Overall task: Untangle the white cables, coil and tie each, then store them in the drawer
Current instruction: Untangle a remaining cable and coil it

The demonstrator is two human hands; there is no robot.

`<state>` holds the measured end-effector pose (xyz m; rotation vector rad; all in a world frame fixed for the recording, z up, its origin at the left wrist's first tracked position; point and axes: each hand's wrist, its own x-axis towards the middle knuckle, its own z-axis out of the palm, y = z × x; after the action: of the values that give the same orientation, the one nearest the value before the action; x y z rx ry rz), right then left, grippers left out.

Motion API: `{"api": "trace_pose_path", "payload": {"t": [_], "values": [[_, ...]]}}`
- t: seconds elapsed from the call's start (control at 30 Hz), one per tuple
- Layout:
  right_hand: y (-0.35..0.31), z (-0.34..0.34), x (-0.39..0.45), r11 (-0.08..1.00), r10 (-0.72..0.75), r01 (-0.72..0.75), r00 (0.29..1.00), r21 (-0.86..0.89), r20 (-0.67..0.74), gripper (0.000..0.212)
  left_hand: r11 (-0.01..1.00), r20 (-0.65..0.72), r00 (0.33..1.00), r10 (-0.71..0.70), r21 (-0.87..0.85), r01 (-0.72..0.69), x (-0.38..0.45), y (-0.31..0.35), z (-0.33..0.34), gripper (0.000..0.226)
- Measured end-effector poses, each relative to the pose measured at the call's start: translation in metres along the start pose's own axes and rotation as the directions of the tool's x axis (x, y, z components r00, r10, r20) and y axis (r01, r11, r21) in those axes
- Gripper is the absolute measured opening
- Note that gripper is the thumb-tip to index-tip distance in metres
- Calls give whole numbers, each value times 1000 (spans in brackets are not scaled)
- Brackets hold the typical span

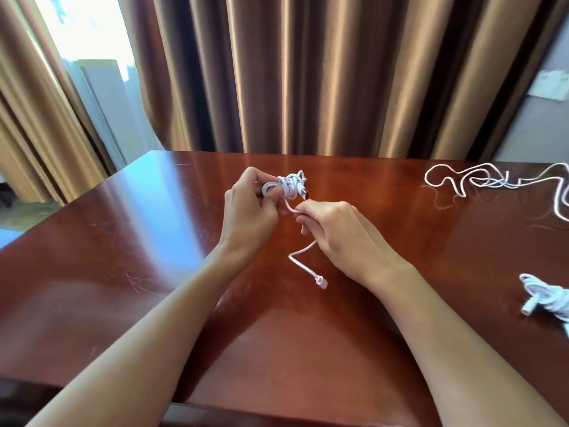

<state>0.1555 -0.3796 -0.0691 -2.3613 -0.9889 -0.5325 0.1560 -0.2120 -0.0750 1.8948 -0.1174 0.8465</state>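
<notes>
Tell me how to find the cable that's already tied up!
Start at the shiny reddish-brown table and go to its right edge, near the person's right arm. The tied cable lies there as a short white bundle, partly cut off by the picture. The loose cable farther back sprawls in open loops, and the third cable is in the hands.

Your left hand [251, 208] holds a coiled cable [286, 186] above the worktop [123, 241], your right hand [338, 232] just beside it. A loose cable [492, 180] lies far right; a bundled cable [548, 298] lies nearer, right.
</notes>
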Motion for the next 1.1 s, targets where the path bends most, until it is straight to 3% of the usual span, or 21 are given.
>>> {"api": "trace_pose_path", "payload": {"t": [0.13,0.27,0.37,0.43,0.53,0.6,0.7,0.83,0.9,0.97,1.1], "values": [[0,-4,0,983,16,-12,1000,182,-22,23,982,15,993,113,152,-114,4,-7,-3,12],[-4,-6,1,975,25,2,993,220,-118,21,950,178,959,223,179,-254,3,-10,-6,11],[5,-16,1,998,-53,57,977,16,-209,20,937,374,897,234,160,-311,4,-10,-9,18],[17,-23,0,995,-89,75,956,-61,-278,22,974,494,855,161,62,-219,5,-8,-10,22],[34,-24,0,999,-30,36,939,10,-343,23,975,586,794,162,-221,-35,3,2,-12,16],[41,-16,0,996,32,-3,949,94,-312,19,934,607,775,176,-351,63,1,8,-13,6],[40,-5,0,974,83,-28,968,226,-237,15,872,540,830,138,-464,156,-2,13,-11,3],[24,9,-1,943,116,-82,990,323,-85,15,831,327,945,-12,-522,192,2,9,-5,4],[19,16,-2,957,89,-87,996,275,5,12,895,194,978,-77,-418,153,4,4,-4,10],[15,17,-3,981,65,-72,997,179,43,11,978,74,996,-50,-201,64,5,-1,-5,16],[1,10,-2,980,17,-13,1000,196,-18,17,988,48,997,57,138,-63,5,-4,-7,11]]}}
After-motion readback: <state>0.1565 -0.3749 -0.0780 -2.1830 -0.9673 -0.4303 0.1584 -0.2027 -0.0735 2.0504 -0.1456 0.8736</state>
